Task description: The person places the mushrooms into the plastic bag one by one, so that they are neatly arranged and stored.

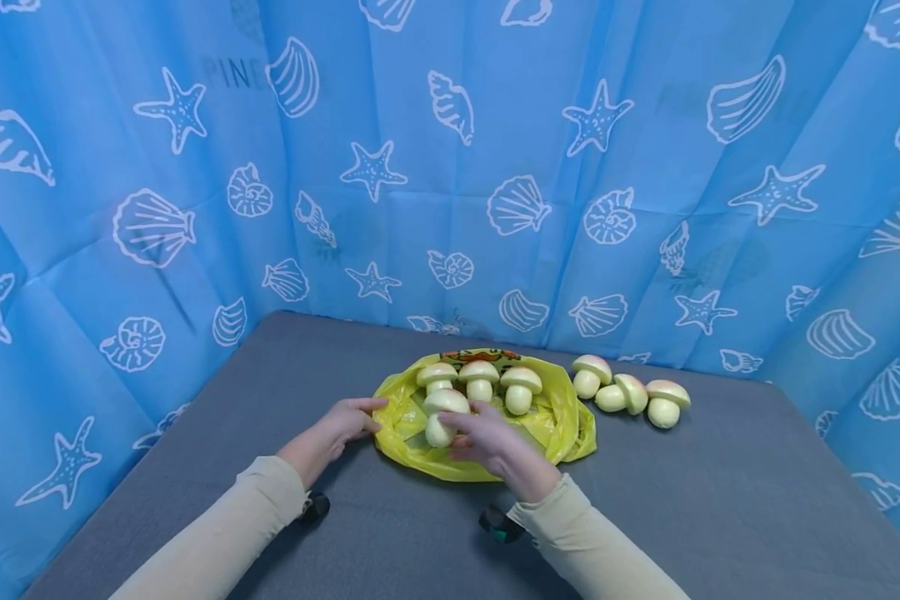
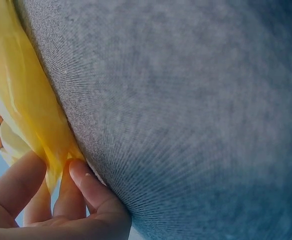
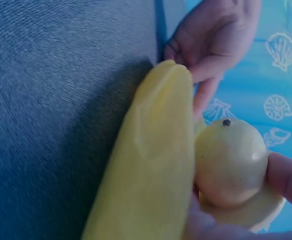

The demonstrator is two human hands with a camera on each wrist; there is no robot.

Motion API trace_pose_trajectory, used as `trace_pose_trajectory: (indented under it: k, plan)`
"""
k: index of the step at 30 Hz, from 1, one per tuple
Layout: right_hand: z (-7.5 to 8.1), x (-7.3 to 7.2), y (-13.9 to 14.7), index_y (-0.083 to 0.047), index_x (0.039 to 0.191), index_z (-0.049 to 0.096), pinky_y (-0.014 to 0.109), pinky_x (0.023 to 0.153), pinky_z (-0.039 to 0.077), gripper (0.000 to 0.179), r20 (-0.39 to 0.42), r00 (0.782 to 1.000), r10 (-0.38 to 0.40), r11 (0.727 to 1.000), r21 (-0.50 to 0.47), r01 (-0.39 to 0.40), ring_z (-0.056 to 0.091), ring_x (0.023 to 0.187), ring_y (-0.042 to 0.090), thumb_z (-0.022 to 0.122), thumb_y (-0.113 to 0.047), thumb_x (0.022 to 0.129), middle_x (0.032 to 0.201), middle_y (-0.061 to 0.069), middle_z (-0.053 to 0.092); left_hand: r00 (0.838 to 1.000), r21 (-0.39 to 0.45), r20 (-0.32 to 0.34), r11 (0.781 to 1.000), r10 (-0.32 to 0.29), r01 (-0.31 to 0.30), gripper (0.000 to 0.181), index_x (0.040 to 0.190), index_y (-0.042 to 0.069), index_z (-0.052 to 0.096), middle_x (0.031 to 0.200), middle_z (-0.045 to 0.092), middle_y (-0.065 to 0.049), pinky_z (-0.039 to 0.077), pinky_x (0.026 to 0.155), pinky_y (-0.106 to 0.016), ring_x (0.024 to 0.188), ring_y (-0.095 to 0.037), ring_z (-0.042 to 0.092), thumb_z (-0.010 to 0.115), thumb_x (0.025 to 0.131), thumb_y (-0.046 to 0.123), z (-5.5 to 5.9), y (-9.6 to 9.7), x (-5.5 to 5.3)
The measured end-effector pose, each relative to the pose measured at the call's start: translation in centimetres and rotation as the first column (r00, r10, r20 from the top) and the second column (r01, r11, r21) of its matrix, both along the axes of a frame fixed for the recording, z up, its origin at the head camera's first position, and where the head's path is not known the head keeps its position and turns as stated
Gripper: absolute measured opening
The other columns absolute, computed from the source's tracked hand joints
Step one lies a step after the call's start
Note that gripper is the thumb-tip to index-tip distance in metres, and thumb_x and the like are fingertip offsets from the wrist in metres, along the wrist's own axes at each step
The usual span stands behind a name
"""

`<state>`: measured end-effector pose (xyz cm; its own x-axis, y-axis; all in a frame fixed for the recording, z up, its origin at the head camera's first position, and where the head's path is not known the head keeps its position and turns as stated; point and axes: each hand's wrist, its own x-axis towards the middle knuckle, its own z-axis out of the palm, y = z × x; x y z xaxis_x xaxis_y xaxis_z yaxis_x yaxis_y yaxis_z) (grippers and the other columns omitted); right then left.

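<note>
A yellow plastic bag [image 1: 412, 462] lies spread on the table with its mouth opened wide. Three toy mushrooms [image 1: 479, 382] with pale caps stand inside it toward the back. My left hand [image 1: 341, 429] pinches the bag's left rim between thumb and fingers, as the left wrist view shows. Over the bag's front part, my right hand [image 1: 495, 446] holds another mushroom [image 3: 231, 162] by its cap, stem toward the right wrist camera. Part of the right hand's grip is hidden behind the bag's edge in that view.
Three more mushrooms, among them one lying on its side [image 1: 621, 394], sit to the right of the bag near the table's back edge. A blue curtain [image 1: 450, 167] with white shells and starfish hangs behind the grey table [image 1: 720, 500].
</note>
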<state>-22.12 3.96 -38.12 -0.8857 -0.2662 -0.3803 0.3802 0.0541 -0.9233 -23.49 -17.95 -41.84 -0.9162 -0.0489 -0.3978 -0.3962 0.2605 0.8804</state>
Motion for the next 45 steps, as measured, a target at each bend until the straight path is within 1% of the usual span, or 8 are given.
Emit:
trace_pose_trajectory:
  k: [7, 10, 18, 23, 26, 31, 37, 45]
  plan:
    - [-0.5, 0.0, -0.7, 0.006, 0.144, 0.031, 0.045, 0.079, 0.050, 0.066, -0.005, 0.999, 0.035, 0.994, 0.101, -0.034, 0.060, 0.080, 0.023, 0.064, -0.019, 0.093, 0.104, 0.015, 0.062, 1.000, 0.000, -0.006, 1.000, -0.009, 0.009, 0.051, 0.141, 0.005, 0.051, 0.152, 0.033, -0.022, 0.030, 0.110, -0.052, 0.140, -0.039, 0.028, 0.055, 0.092, -0.008, -0.1, 0.0, -0.1]
    - [-0.8, 0.0, -1.0, 0.006, 0.145, 0.031, 0.043, 0.078, 0.052, 0.068, -0.009, 1.000, 0.026, 0.989, 0.143, -0.024, 0.062, 0.079, 0.024, 0.066, -0.020, 0.093, 0.101, 0.015, 0.063, 1.000, -0.004, -0.009, 1.000, -0.012, 0.012, 0.051, 0.141, 0.005, 0.051, 0.152, 0.033, -0.022, 0.030, 0.110, -0.052, 0.140, -0.039, 0.028, 0.055, 0.092, -0.007, -0.1, 0.0, -0.1]
    - [-1.6, -0.4, -1.8, 0.005, 0.143, 0.032, 0.035, 0.071, 0.053, 0.063, 0.013, 1.000, -0.019, 0.993, 0.119, 0.017, 0.054, 0.064, 0.015, 0.065, -0.015, 0.093, 0.102, 0.016, 0.059, 1.000, 0.012, -0.014, 1.000, 0.000, 0.000, 0.051, 0.140, 0.005, 0.052, 0.151, 0.034, -0.022, 0.032, 0.109, -0.051, 0.139, -0.038, 0.030, 0.055, 0.091, -0.008, 0.0, 0.4, -0.1]
    - [-1.8, -0.4, -2.2, 0.003, 0.146, 0.030, 0.026, 0.060, 0.049, 0.066, 0.022, 1.000, -0.014, 0.990, 0.138, 0.010, 0.049, 0.057, 0.010, 0.064, -0.012, 0.092, 0.088, 0.008, 0.058, 1.000, -0.002, -0.007, 1.000, 0.003, -0.003, 0.050, 0.140, 0.005, 0.053, 0.151, 0.035, -0.022, 0.032, 0.109, -0.052, 0.138, -0.038, 0.031, 0.055, 0.091, -0.008, -0.1, 0.4, -0.2]
    - [-1.8, -0.3, -2.4, 0.002, 0.148, 0.028, 0.025, 0.058, 0.045, 0.066, 0.028, 1.000, 0.000, 0.989, 0.150, -0.004, 0.049, 0.058, 0.010, 0.063, -0.009, 0.093, 0.083, 0.005, 0.055, 1.000, -0.010, -0.006, 1.000, -0.001, 0.001, 0.050, 0.140, 0.005, 0.053, 0.151, 0.035, -0.022, 0.032, 0.109, -0.052, 0.138, -0.038, 0.031, 0.055, 0.091, -0.008, 0.0, 0.4, -0.2]
    - [-1.8, -0.2, -2.3, 0.002, 0.148, 0.027, 0.027, 0.062, 0.046, 0.067, 0.010, 1.000, 0.021, 0.983, 0.180, -0.022, 0.052, 0.065, 0.014, 0.062, -0.004, 0.092, 0.097, 0.011, 0.055, 1.000, -0.021, 0.002, 1.000, -0.003, 0.003, 0.050, 0.140, 0.006, 0.052, 0.152, 0.034, -0.022, 0.031, 0.109, -0.052, 0.139, -0.039, 0.029, 0.054, 0.092, -0.008, 0.0, 0.4, -0.2]
    - [-2.1, -0.3, -2.4, -0.002, 0.151, 0.027, 0.025, 0.057, 0.046, 0.071, -0.032, 0.998, 0.055, 0.978, 0.205, -0.047, 0.054, 0.063, 0.014, 0.063, 0.000, 0.090, 0.119, 0.019, 0.054, 1.000, -0.021, 0.015, 1.000, 0.007, -0.007, 0.050, 0.140, 0.006, 0.052, 0.152, 0.034, -0.021, 0.031, 0.109, -0.053, 0.140, -0.039, 0.027, 0.054, 0.092, -0.007, -0.1, 0.3, -0.3]
    - [-2.3, -0.5, -2.7, -0.008, 0.152, 0.030, 0.025, 0.053, 0.046, 0.073, -0.026, 0.998, 0.062, 0.973, 0.222, -0.054, 0.055, 0.063, 0.014, 0.066, 0.000, 0.089, 0.111, 0.016, 0.057, 1.000, -0.021, 0.012, 1.000, -0.003, 0.004, 0.051, 0.141, 0.006, 0.051, 0.152, 0.034, -0.022, 0.030, 0.110, -0.053, 0.140, -0.040, 0.027, 0.054, 0.092, -0.007, -0.2, 0.1, -0.3]
